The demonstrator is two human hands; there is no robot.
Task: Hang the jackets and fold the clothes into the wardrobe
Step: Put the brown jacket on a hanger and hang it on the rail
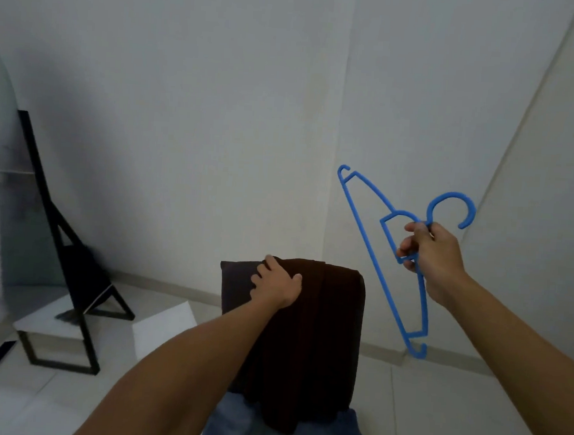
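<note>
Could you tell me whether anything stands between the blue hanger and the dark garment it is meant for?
Nothing visible does. The right hand holds the blue hanger in open air beside the dark brown garment, and the left hand already rests on its top edge.

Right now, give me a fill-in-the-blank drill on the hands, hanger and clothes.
1. The right hand grips a hanger coloured ____.
2. The left hand rests on the ____ garment.
3. Under that garment lies ____ fabric.
4. The hanger carries ____ clothing.

Missing words: blue; dark brown; blue; no
</note>
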